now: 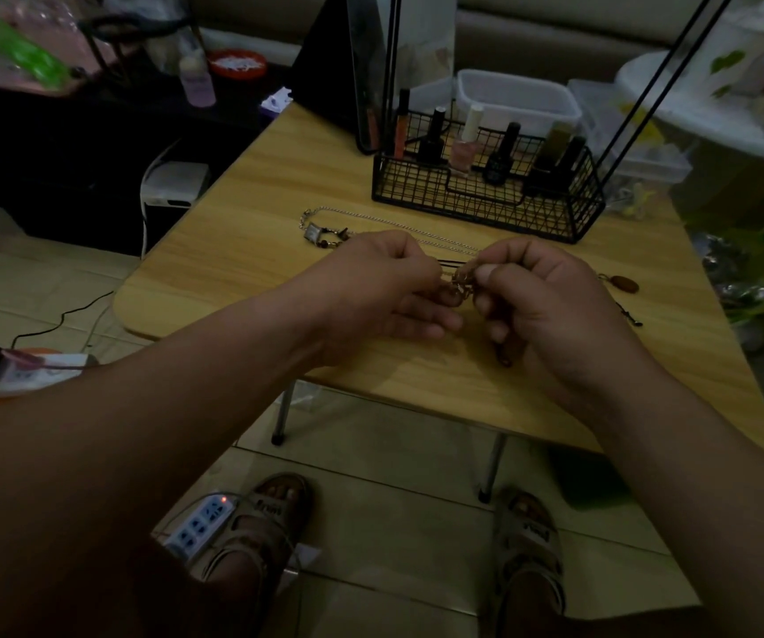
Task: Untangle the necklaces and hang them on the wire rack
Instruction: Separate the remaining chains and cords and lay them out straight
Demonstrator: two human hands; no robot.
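Gold tangled necklaces (462, 282) pinched between left hand (384, 287) and right hand (550, 301).

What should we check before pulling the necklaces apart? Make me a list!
1. Both hands hold the tangle: left hand and right hand pinch the knotted necklaces: ok.
2. Knot loose enough to pull: cannot tell, the fingers hide it.
3. Necklaces separated: not ok.
4. Silver chain lies on the table: ok.
5. Brown pendant rests on the table, not dangling: ok.
6. Wire rack stands upright behind the hands: ok.
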